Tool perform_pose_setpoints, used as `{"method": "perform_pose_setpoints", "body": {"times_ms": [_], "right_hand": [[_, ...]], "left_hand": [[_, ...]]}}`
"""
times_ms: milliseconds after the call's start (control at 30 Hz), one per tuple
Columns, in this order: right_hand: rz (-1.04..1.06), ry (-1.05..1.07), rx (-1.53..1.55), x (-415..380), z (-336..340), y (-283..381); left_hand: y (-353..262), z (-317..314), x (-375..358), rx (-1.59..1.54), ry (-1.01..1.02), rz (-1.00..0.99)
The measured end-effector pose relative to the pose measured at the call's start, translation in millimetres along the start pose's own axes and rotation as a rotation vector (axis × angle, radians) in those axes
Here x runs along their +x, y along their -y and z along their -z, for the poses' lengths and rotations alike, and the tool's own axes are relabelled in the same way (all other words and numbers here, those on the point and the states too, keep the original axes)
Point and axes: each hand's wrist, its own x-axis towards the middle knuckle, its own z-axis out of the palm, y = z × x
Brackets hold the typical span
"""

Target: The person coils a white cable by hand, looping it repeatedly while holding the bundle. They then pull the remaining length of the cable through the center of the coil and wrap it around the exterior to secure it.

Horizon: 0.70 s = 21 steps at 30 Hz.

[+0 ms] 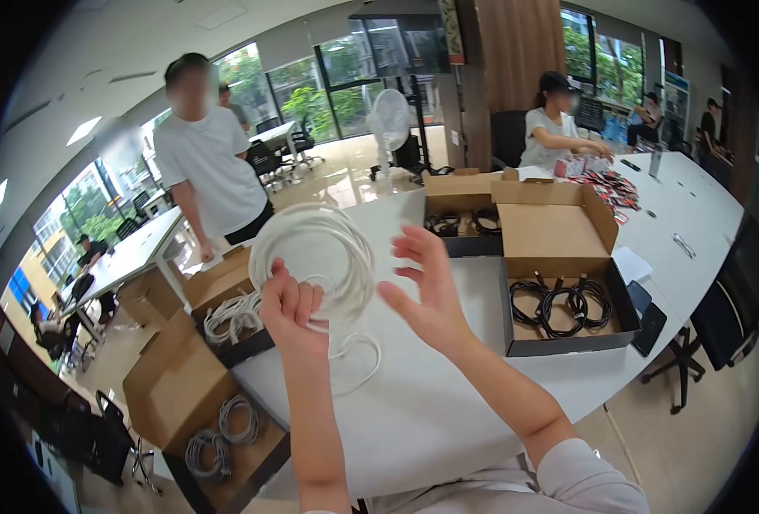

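Note:
A wide coil of white cable (358,257) is held up over the table, with my left hand (292,304) closed around its lower left side. A loose loop of the same cable hangs below the coil towards the tabletop. My right hand (426,287) is raised just right of the coil, apart from it, fingers spread and holding nothing. Left of my left hand, an open box (251,347) contains more white cable (232,317). Closer to me on the left, another open box (268,454) holds coiled grey cables (240,420).
At right, an open box (572,344) holds black cables (559,307); a box (474,247) behind it holds more. A phone (649,330) lies beside. Across the white table (696,206), a seated person (551,128) handles small red packets (606,187). Another person (204,163) stands at left.

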Motion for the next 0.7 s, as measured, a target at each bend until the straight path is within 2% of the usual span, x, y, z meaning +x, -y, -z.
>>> {"method": "perform_pose_setpoints", "body": {"times_ms": [33,200,300,333,400,500,567,633,700], "right_hand": [[0.015,-0.065,-0.028,-14.8,3.1,-10.4],[-1.014,0.372,0.634,-93.8,5.4,-16.5],[-1.348,0.294,0.908,-113.8,-10.2,-14.1],[-1.378,0.241,0.94,-118.7,-17.2,-16.8],[-1.431,0.123,1.006,-132.7,-32.5,-23.2],[-1.202,0.072,1.02,-153.6,-59.2,-22.3],[-0.94,0.072,1.013,-155.6,-56.4,-9.4],[-0.75,0.052,0.972,-159.4,-40.6,-6.8],[-0.722,-0.068,0.968,-156.9,-11.6,7.2]], "left_hand": [[-7.9,2.6,1.5,-0.07,0.001,-0.008],[-24.3,7.6,-19.0,-0.29,0.039,0.036],[-24.7,0.8,-49.2,-0.364,0.022,0.095],[-26.4,-0.9,-59.0,-0.419,0.067,0.132],[-34.3,-7.2,-75.5,-0.457,0.024,0.16],[-47.3,-10.9,-86.5,-0.423,-0.031,0.107],[-58.4,-17.6,-94.9,-0.356,-0.101,0.008],[-72.2,-9.7,-94.9,-0.364,-0.029,-0.045],[-87.6,6.9,-90.9,-0.366,0.027,-0.074]]}}
